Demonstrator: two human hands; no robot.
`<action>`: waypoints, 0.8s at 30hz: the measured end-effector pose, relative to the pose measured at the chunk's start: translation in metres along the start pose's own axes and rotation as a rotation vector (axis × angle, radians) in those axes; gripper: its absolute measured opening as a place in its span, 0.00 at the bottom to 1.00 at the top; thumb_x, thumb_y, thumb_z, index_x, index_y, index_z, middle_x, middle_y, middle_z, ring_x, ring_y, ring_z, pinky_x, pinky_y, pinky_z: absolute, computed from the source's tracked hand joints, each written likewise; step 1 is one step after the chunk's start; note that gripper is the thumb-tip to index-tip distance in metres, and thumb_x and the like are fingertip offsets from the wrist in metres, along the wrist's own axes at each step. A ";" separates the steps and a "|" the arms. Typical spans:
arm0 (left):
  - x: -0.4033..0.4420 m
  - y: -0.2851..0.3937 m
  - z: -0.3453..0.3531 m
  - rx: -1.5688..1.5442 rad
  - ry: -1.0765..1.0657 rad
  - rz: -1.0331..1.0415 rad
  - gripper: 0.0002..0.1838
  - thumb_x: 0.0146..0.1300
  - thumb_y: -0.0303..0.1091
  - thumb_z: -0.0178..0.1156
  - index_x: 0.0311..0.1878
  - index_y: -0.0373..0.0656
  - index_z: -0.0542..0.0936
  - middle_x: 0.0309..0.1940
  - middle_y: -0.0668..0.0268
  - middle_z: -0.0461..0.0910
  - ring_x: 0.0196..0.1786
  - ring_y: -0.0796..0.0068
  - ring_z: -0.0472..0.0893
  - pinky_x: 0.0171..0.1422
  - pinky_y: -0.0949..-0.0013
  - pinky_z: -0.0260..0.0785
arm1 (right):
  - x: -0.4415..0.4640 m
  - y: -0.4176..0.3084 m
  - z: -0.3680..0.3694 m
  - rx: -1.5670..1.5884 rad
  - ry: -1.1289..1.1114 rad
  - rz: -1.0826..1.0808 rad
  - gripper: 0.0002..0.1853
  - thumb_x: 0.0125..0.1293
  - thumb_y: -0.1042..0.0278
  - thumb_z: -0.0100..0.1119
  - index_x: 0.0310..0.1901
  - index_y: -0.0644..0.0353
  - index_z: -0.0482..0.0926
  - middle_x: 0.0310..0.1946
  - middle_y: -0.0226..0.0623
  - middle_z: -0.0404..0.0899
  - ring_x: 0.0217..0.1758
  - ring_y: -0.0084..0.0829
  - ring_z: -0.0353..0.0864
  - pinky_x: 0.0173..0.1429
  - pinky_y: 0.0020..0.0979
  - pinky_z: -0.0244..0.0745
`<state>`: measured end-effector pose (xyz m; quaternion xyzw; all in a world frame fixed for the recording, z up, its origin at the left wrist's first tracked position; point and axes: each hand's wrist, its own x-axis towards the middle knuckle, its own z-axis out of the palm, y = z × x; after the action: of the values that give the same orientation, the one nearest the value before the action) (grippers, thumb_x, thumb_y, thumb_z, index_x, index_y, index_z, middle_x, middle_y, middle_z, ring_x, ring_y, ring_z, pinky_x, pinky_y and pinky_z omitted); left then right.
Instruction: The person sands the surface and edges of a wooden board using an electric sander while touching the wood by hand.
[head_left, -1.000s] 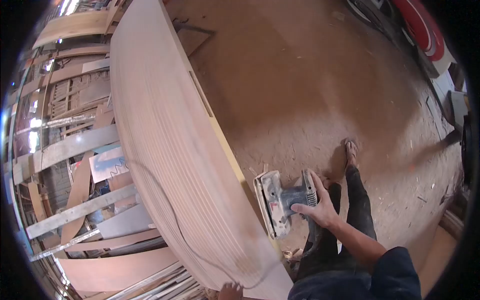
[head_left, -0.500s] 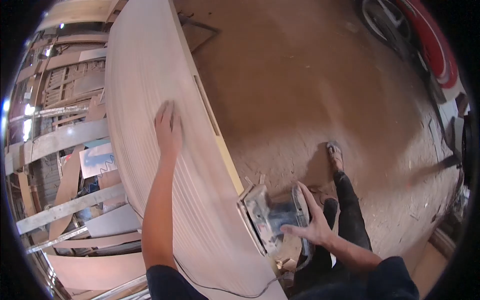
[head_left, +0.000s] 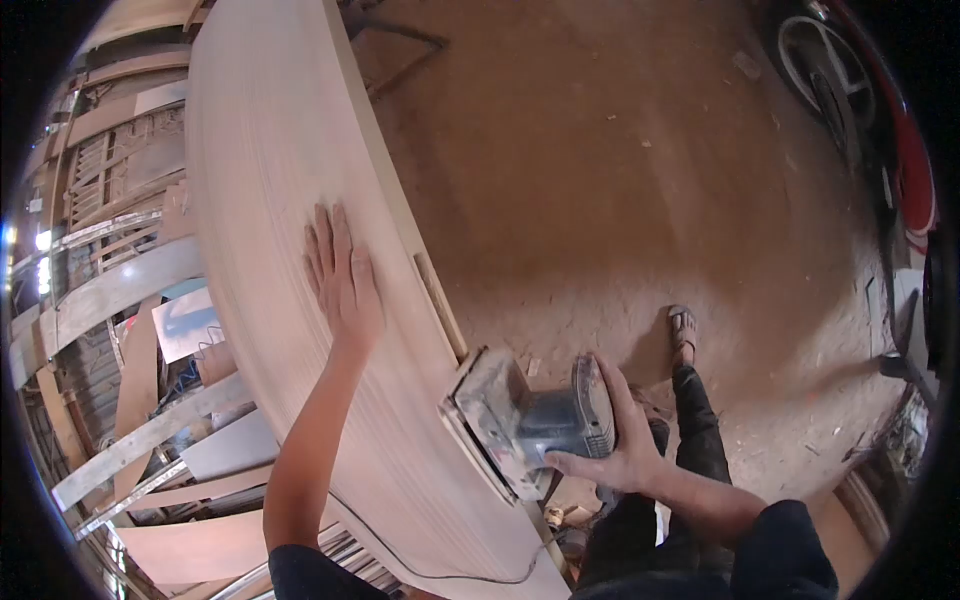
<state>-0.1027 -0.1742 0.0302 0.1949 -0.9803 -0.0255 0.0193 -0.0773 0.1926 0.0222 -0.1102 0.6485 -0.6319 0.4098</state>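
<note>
A long pale wooden panel (head_left: 270, 130) with fine lengthwise lines runs from the top left to the bottom centre. My left hand (head_left: 343, 275) lies flat on its face, fingers spread and pointing up the panel. Around the handle of a dusty power sander (head_left: 500, 405) my right hand (head_left: 620, 430) is wrapped. The sander is tilted on its side, its flat pad facing the panel at the right edge; whether the pad touches the wood I cannot tell. A thin cable (head_left: 430, 574) crosses the panel's lower end.
Left of the panel are stacked boards and strips (head_left: 150, 430). The floor (head_left: 600, 170) at the right is brown and dusty, with scraps near my foot (head_left: 683, 335). A wheel (head_left: 825, 70) and a red vehicle part (head_left: 912, 170) stand at the upper right.
My left hand has come up from the bottom edge onto the panel, and its fingers have spread. My right hand has moved left with the sander, towards the panel's edge.
</note>
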 end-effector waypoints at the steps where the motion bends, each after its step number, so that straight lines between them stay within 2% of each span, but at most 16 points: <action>1: 0.006 0.000 0.001 -0.006 -0.009 -0.010 0.30 0.81 0.47 0.30 0.82 0.49 0.57 0.83 0.61 0.50 0.85 0.54 0.47 0.86 0.51 0.32 | 0.022 -0.007 -0.003 0.049 -0.003 0.024 0.62 0.50 0.55 0.83 0.79 0.64 0.48 0.63 0.55 0.74 0.66 0.42 0.77 0.70 0.40 0.70; 3: 0.007 0.003 -0.003 -0.085 -0.032 -0.001 0.33 0.80 0.52 0.31 0.81 0.46 0.57 0.83 0.55 0.48 0.84 0.45 0.44 0.85 0.44 0.31 | 0.049 -0.016 -0.005 0.088 -0.003 0.057 0.62 0.50 0.55 0.82 0.79 0.64 0.48 0.65 0.56 0.72 0.68 0.42 0.75 0.71 0.41 0.69; 5: 0.008 0.005 -0.005 -0.093 -0.044 -0.011 0.34 0.80 0.52 0.31 0.81 0.45 0.57 0.83 0.54 0.49 0.84 0.44 0.44 0.84 0.43 0.30 | 0.072 -0.020 -0.006 -0.001 0.067 -0.086 0.62 0.50 0.56 0.82 0.79 0.63 0.48 0.68 0.56 0.69 0.72 0.43 0.71 0.74 0.41 0.66; 7: 0.011 0.004 -0.004 -0.104 -0.045 -0.024 0.34 0.80 0.52 0.31 0.81 0.44 0.57 0.83 0.53 0.49 0.84 0.44 0.44 0.84 0.42 0.30 | 0.096 -0.031 -0.009 0.005 0.057 -0.016 0.63 0.49 0.56 0.83 0.79 0.63 0.48 0.70 0.56 0.67 0.73 0.45 0.69 0.75 0.42 0.63; 9: 0.009 0.004 -0.006 -0.098 -0.018 0.023 0.34 0.80 0.51 0.31 0.81 0.43 0.57 0.83 0.52 0.49 0.84 0.43 0.45 0.84 0.41 0.31 | 0.115 -0.034 -0.009 0.025 0.116 -0.125 0.63 0.49 0.55 0.83 0.79 0.64 0.49 0.69 0.55 0.68 0.73 0.44 0.69 0.76 0.42 0.63; 12: 0.008 0.000 -0.003 -0.067 -0.016 0.038 0.33 0.79 0.49 0.33 0.81 0.42 0.58 0.83 0.52 0.49 0.84 0.43 0.45 0.84 0.41 0.31 | 0.155 -0.060 -0.019 -0.053 0.129 -0.132 0.62 0.49 0.52 0.83 0.79 0.65 0.50 0.68 0.53 0.69 0.74 0.43 0.68 0.77 0.41 0.61; 14: 0.008 -0.001 -0.004 -0.053 -0.017 0.028 0.33 0.79 0.48 0.34 0.81 0.42 0.58 0.83 0.52 0.49 0.84 0.42 0.45 0.84 0.40 0.32 | 0.188 -0.071 -0.020 -0.094 0.193 -0.166 0.62 0.48 0.50 0.83 0.78 0.65 0.52 0.65 0.52 0.72 0.68 0.43 0.74 0.71 0.40 0.70; 16: 0.009 -0.001 -0.004 -0.038 -0.020 0.016 0.33 0.78 0.48 0.35 0.81 0.42 0.58 0.83 0.52 0.49 0.84 0.42 0.46 0.84 0.40 0.33 | 0.218 -0.092 -0.020 0.158 0.160 -0.103 0.63 0.46 0.50 0.84 0.78 0.65 0.54 0.60 0.49 0.77 0.57 0.41 0.81 0.59 0.36 0.79; 17: 0.009 0.000 -0.005 -0.035 -0.023 0.014 0.33 0.78 0.48 0.35 0.81 0.42 0.58 0.83 0.52 0.49 0.84 0.42 0.46 0.84 0.40 0.33 | 0.232 -0.103 -0.023 0.160 0.157 -0.099 0.63 0.46 0.50 0.84 0.78 0.65 0.54 0.60 0.49 0.77 0.57 0.41 0.81 0.59 0.36 0.79; 19: 0.009 0.000 -0.007 -0.035 -0.021 0.005 0.33 0.79 0.50 0.34 0.81 0.43 0.58 0.83 0.52 0.50 0.84 0.42 0.46 0.84 0.41 0.33 | 0.250 -0.121 -0.029 0.170 0.094 -0.020 0.62 0.46 0.51 0.84 0.77 0.66 0.54 0.54 0.47 0.80 0.49 0.35 0.83 0.50 0.33 0.81; 23: 0.010 -0.008 -0.002 -0.065 0.017 0.031 0.33 0.80 0.51 0.34 0.81 0.44 0.59 0.82 0.54 0.51 0.84 0.43 0.47 0.84 0.41 0.34 | 0.246 -0.119 -0.025 0.145 0.092 -0.068 0.62 0.47 0.52 0.84 0.78 0.65 0.53 0.51 0.44 0.82 0.47 0.32 0.83 0.49 0.32 0.81; 24: 0.010 -0.010 0.000 -0.061 0.033 0.045 0.33 0.80 0.51 0.33 0.80 0.44 0.60 0.82 0.55 0.52 0.84 0.44 0.47 0.84 0.43 0.34 | 0.238 -0.108 -0.023 0.139 0.097 -0.098 0.62 0.47 0.52 0.84 0.78 0.64 0.53 0.54 0.45 0.81 0.50 0.33 0.82 0.53 0.33 0.80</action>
<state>-0.1078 -0.1874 0.0298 0.1725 -0.9828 -0.0518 0.0420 -0.2852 0.0333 0.0243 -0.0821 0.6160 -0.6993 0.3533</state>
